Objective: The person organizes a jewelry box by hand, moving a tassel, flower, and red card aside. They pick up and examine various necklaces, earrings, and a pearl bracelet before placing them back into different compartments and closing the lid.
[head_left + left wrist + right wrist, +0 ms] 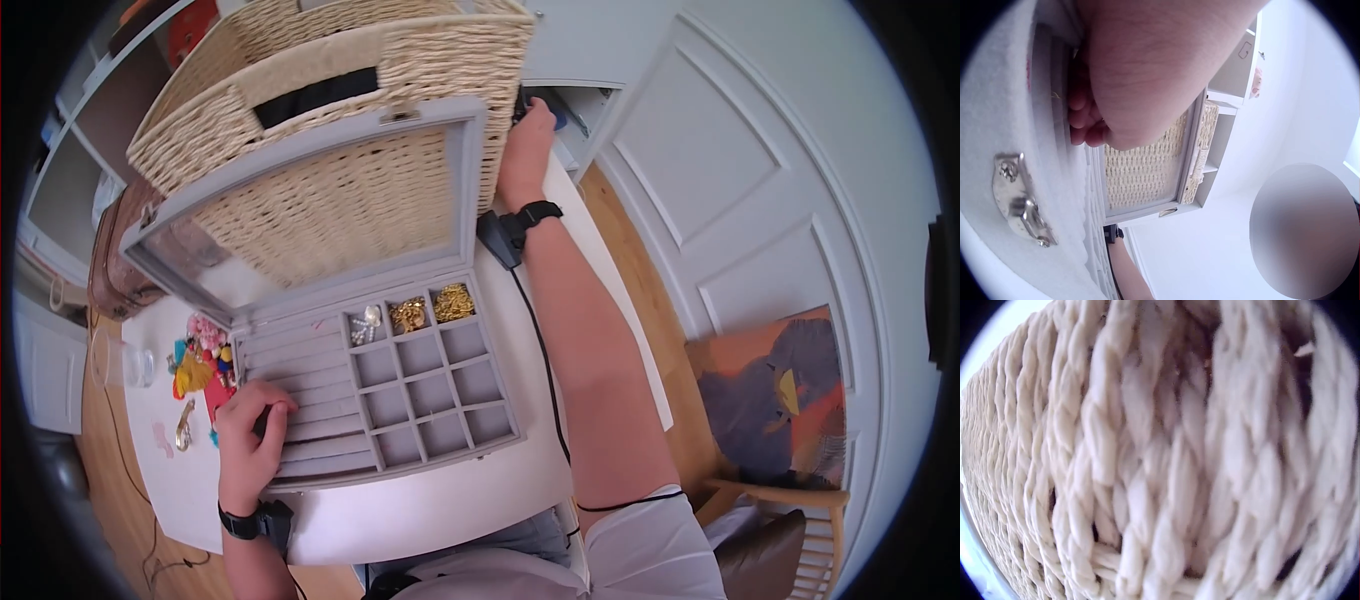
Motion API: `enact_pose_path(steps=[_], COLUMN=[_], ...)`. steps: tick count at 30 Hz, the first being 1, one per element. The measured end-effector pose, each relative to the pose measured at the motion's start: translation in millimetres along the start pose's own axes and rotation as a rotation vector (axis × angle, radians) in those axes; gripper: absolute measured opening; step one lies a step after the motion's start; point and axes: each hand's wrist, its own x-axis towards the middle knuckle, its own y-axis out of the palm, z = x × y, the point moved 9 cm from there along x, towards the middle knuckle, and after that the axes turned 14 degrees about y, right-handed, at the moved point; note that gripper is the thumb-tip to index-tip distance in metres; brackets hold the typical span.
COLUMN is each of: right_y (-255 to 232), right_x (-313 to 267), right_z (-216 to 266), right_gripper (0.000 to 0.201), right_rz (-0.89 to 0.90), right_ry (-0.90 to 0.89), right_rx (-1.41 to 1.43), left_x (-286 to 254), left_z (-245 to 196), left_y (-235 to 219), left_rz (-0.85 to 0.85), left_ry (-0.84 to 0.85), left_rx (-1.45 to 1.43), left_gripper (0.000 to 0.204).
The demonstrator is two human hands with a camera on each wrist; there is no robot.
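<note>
A grey jewelry box [516,425] lies with its glass lid [468,190] raised against a woven basket [440,65]. Over the left front of its padded ring slots [300,378] rests my left hand [252,440], fingers loosely curled and holding nothing. In the left wrist view its fingertips dip toward the slots, beside a metal latch [1019,200]. Pearly pieces [367,325] and two heaps of gold jewelry [453,302] fill the back compartments. My right hand [530,150] reaches along the basket's right side, at a small black part; I cannot tell whether it grips that.
Colorful trinkets [205,365] and a gold clip-like piece [184,425] lie left of the box on the white table [400,520]. A clear cup [138,368] and a brown case [125,250] stand farther left. A black cable [545,350] runs along my right arm.
</note>
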Motion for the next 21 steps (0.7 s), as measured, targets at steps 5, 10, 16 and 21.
enact_pose_path(steps=[5,10,16,21], right_y=[-2,1,3,12], right_x=[0,0,2,2], right_z=[0,2,2,-7], right_gripper=[0.101,0.101,0.103,0.104], right_rz=[0.039,0.091,0.096,0.069], right_ry=[0.101,0.117,0.068,0.054], right_rx=[-0.006,0.027,0.033,0.053], left_x=[-2,-1,0,-1], left_z=[6,4,1,3], left_y=[2,2,0,-1], left_rz=[0.008,0.008,0.004,-0.01], left_ry=[-0.02,-0.022,-0.016,-0.023], left_rx=[0.001,0.0,0.022,0.01], left_gripper=[0.009,0.009,0.007,0.005])
